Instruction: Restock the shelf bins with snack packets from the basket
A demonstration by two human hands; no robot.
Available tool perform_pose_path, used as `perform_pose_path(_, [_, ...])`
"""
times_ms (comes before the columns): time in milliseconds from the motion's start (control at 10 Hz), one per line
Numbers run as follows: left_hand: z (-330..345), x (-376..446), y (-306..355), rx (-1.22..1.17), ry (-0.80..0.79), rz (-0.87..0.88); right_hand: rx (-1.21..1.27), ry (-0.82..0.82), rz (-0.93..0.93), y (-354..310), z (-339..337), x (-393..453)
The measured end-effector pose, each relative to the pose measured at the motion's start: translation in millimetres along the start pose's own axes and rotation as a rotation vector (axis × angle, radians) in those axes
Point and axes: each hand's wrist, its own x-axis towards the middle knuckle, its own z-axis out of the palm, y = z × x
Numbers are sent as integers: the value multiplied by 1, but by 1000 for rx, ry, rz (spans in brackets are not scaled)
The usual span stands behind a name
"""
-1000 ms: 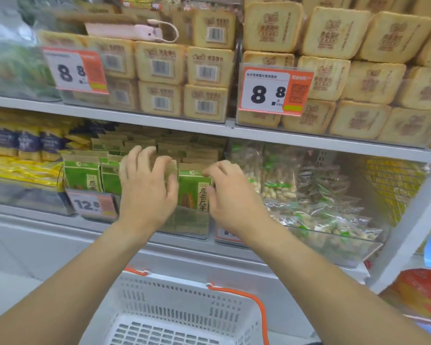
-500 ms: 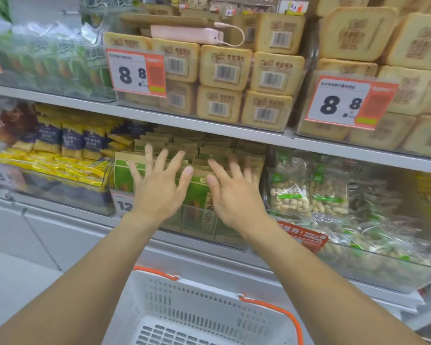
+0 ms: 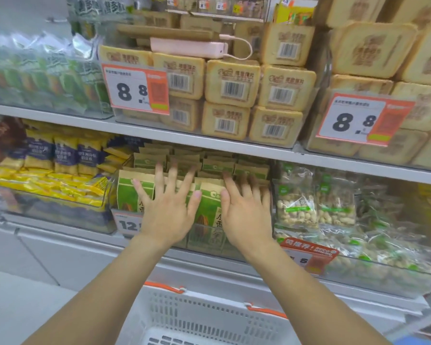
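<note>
Head view. Two hands, both mine: left hand (image 3: pixel 168 215) and right hand (image 3: pixel 245 217), fingers spread straight, gripping nothing, pressed flat on the green-and-tan snack packets (image 3: pixel 209 205). The packets stand upright in rows in one clear shelf bin (image 3: pixel 202 241) at the front edge of the lower shelf (image 3: pixel 234 267); exact count unclear. Two 8.8 price tags (image 3: pixel 136 88) hang on the upper shelf. One white basket (image 3: pixel 209 317) with orange handles sits below, near the bottom edge. Peanut bags (image 3: pixel 296 202) fill the bin just right of my right hand.
</note>
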Motion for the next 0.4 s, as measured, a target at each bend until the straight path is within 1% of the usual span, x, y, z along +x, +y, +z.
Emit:
perform_pose_path(100, [-5, -3, -1, -13, -25, 17, 48, 43, -16, 1, 1, -8])
perform_pose_path(200, [-14, -4, 2, -54, -69, 5, 158, -16, -72, 5, -6, -22])
perform_pose_path(300, [-25, -6, 3, -139, -82, -36, 213, -59, -169, 16, -19, -36])
perform_pose_path(400, [-37, -20, 13, -254, 13, -51, 313, -138, -142, 22, -46, -42])
